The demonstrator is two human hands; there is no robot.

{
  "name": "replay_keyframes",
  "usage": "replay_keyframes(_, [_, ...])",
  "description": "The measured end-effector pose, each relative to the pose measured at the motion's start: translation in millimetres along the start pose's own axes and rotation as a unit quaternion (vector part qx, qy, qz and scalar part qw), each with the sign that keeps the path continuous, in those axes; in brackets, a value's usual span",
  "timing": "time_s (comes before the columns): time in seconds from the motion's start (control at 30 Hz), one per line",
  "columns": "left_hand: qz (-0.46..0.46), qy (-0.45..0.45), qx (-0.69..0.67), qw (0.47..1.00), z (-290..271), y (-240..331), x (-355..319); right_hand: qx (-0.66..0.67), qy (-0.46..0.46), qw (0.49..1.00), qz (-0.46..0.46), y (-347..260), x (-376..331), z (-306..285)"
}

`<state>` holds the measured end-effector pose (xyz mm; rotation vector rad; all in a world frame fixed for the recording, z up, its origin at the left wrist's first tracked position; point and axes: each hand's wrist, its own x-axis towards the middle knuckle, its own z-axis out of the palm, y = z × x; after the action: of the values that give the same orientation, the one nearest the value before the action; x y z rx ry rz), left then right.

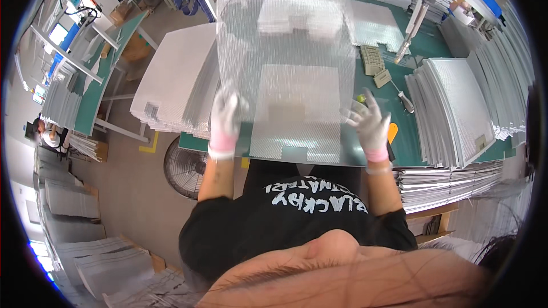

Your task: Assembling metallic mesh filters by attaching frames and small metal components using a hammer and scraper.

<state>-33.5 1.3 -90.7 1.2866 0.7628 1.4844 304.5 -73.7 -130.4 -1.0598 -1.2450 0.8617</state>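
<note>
Left of the panel (pixel 297 128), I couldn't tell if the left hand (pixel 227 117) gripped the blurred sheet (pixel 285 48). The right hand (pixel 370 122), right of the panel, was spread wide.

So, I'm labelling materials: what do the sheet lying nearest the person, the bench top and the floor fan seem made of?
Sheet: probably metal; silvery, finely patterned like mesh.
Bench top: perhaps rubber or laminate; smooth, even green.
Floor fan: likely metal; dark, thin-wired grille.
</note>
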Motion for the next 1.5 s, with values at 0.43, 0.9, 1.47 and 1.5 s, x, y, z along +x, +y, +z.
replay_keyframes(0.43, [-0.037,0.010,0.502,0.864,-2,-40,-86,-0.272,0.032,0.955,0.113,-22,-49,35])
replay_keyframes(0.9, [0.008,-0.004,0.593,0.805,-5,-60,-88,-0.293,0.020,0.953,0.071,18,-46,29])
replay_keyframes(1.47, [-0.005,-0.154,0.656,0.739,-11,-49,-58,-0.505,-0.104,0.851,0.097,7,-15,16])
replay_keyframes(1.5, [0.000,-0.151,0.654,0.741,-16,-52,-57,-0.510,-0.145,0.844,0.076,5,-4,9])
